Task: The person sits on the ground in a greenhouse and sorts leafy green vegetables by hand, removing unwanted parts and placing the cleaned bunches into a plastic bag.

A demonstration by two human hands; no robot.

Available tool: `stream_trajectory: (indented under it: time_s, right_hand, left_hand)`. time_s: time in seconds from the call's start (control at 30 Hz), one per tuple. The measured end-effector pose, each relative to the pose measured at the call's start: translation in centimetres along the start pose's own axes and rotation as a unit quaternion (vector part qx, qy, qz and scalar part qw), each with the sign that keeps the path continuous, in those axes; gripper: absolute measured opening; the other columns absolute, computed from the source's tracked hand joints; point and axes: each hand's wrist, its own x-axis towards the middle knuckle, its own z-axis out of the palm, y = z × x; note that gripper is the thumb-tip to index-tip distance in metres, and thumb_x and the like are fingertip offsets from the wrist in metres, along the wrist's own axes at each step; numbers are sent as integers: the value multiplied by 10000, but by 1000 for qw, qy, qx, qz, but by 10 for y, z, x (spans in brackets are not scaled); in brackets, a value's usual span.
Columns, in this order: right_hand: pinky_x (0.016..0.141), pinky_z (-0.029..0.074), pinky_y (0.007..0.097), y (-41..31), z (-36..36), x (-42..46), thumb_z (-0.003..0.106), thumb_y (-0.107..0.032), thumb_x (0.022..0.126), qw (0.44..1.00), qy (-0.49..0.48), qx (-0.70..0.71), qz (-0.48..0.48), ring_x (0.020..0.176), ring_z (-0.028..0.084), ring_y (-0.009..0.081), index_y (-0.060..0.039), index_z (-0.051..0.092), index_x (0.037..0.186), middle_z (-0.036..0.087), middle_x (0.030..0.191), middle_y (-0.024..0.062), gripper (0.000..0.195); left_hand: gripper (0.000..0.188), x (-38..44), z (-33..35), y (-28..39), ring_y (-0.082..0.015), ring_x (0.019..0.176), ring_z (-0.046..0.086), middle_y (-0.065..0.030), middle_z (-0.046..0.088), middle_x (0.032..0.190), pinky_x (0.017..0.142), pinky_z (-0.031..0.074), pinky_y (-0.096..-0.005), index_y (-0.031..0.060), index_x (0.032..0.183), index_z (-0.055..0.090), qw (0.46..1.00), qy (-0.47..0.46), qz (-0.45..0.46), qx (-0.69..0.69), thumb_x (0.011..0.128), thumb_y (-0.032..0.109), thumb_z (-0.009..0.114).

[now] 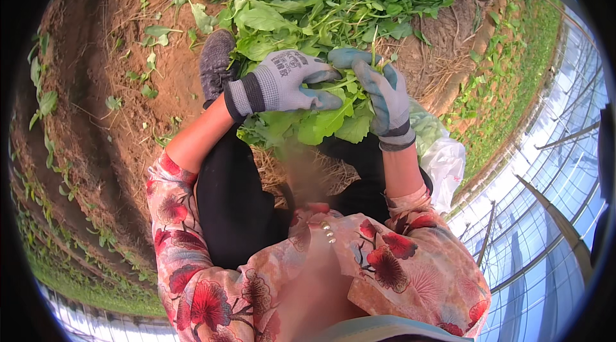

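My left hand, in a grey knit work glove with coated fingertips and a dark cuff stripe, has its thumb and fingers curled around leafy green stems. Opposite it, my right hand wears a matching glove and grips the root end of the same leafy greens. Their broad leaves hang towards me between the two hands. A thin pale stem or root sticks up past the right fingers. Just beyond my hands lies a large heap of cut leafy greens. The right palm and part of the stems are hidden.
A translucent plastic bag with greens inside stands beside my right knee. My dark shoe rests left of the heap. Loose leaves lie on bare soil at left. Rows of small plants run along the greenhouse wall at right.
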Motion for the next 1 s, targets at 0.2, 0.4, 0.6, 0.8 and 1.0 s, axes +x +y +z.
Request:
stream_trajectory:
  time_s: [0.2,0.4,0.6,0.8,1.0]
  right_hand:
    - [705,476,252,-10,3,-4,572,-144,881,997,-63,-35,35,736,594,142,65,576,1151,639,797,92,341]
    - [562,349,206,-14,6,-7,573,-230,894,988,-77,-126,54,602,481,63,24,650,958,610,688,38,273]
    - [501,295,185,4,-1,-7,581,-286,901,982,-32,-164,91,530,424,24,-37,686,929,584,628,-18,272]
    - [549,381,214,19,-1,-13,593,-268,884,978,-59,-193,58,587,536,62,-37,688,940,624,663,12,256]
    - [568,392,217,-17,1,-33,575,-175,886,993,-45,-69,87,617,552,70,16,674,949,633,706,37,224]
  left_hand:
    - [394,26,-35,24,-287,887,603,-43,637,1051,739,489,-354,160,1132,630,972,223,72,2,744,92,635]
    - [443,21,-14,9,-282,909,601,-38,619,1066,783,484,-382,169,1145,593,985,107,88,100,707,114,630]
    - [344,9,-8,5,-274,860,600,-52,608,930,783,474,-389,138,985,619,989,38,70,127,646,125,668]
    - [173,14,9,6,-250,750,599,-54,569,778,686,468,-362,144,832,607,985,78,62,144,674,108,669]
    - [216,25,-25,-89,-170,904,627,-125,655,1040,785,504,-301,-63,1056,601,926,283,-142,-206,890,53,528]
